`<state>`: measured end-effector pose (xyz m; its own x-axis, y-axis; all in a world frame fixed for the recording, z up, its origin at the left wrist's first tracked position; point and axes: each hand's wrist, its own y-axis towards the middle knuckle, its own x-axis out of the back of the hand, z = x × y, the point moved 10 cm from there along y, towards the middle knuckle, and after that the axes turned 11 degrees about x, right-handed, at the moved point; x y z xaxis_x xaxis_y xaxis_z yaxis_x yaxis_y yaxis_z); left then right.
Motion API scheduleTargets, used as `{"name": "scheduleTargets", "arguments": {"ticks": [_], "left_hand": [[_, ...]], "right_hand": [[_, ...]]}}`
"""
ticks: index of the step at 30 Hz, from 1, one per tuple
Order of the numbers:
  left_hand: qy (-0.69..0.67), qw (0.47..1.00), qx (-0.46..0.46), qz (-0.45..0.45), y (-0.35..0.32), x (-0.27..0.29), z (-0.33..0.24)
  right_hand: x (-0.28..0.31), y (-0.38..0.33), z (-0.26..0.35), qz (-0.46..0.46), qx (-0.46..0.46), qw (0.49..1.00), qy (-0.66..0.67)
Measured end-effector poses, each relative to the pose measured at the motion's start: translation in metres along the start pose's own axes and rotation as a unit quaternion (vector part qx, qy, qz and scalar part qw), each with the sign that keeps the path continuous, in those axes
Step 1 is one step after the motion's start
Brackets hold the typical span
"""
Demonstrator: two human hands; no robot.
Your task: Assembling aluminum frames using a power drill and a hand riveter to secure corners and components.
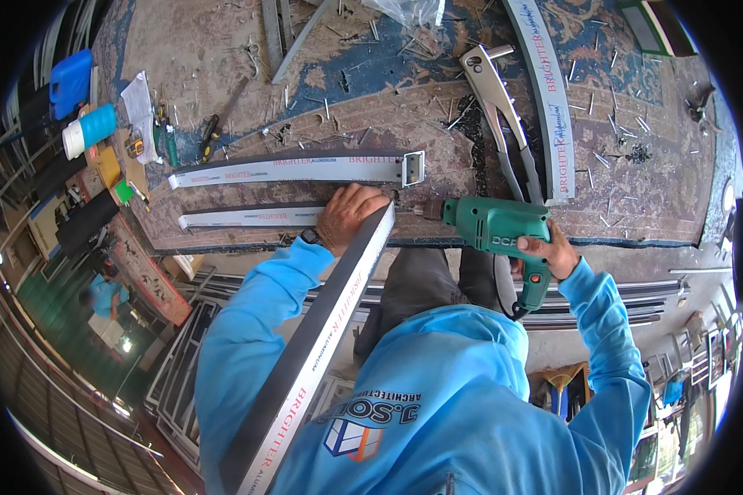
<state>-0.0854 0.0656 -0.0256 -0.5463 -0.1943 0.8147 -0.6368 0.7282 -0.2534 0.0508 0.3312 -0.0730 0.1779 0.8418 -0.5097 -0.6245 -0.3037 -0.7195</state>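
My left hand (347, 219), a dark watch at its wrist, is closed around the end of a long aluminum bar (318, 346) with white printed film. The bar slants down across my left arm. A second film-covered bar (260, 217) lies on the table and runs up to the same hand; whether the two are joined is hidden. In my right hand (549, 252) is a green power drill (499, 227), gripped by its handle. Its chuck points left, with the bit close to the bar's end; contact cannot be made out. Another bar (297, 172) with a metal end bracket (413, 169) lies just beyond.
A hand riveter (495, 107) lies beyond the drill, beside a long film-covered strip (545, 99). Small metal pins and shavings litter the carpet-covered table (371, 107). At left are a screwdriver (212, 136), a tape measure (134, 148) and a blue container (71, 82).
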Motion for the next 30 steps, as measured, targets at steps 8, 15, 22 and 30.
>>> {"name": "scheduleTargets", "arguments": {"ticks": [8, 15, 22, 30], "left_hand": [[0.007, 1.0, -0.005, 0.0, -0.001, -0.001, 0.0], [0.004, 1.0, 0.008, 0.0, -0.002, 0.0, 0.0], [0.007, 1.0, 0.008, 0.002, -0.003, -0.001, 0.0], [0.013, 1.0, -0.005, -0.027, -0.002, 0.006, -0.007]], "right_hand": [[-0.02, -0.01, -0.018, 0.062, -0.061, 0.987, 0.133], [-0.013, -0.017, -0.028, 0.07, -0.126, 0.978, 0.154], [-0.024, -0.021, -0.033, 0.107, -0.128, 0.96, 0.223], [-0.013, -0.02, -0.028, 0.047, -0.072, 0.981, 0.172]]}}
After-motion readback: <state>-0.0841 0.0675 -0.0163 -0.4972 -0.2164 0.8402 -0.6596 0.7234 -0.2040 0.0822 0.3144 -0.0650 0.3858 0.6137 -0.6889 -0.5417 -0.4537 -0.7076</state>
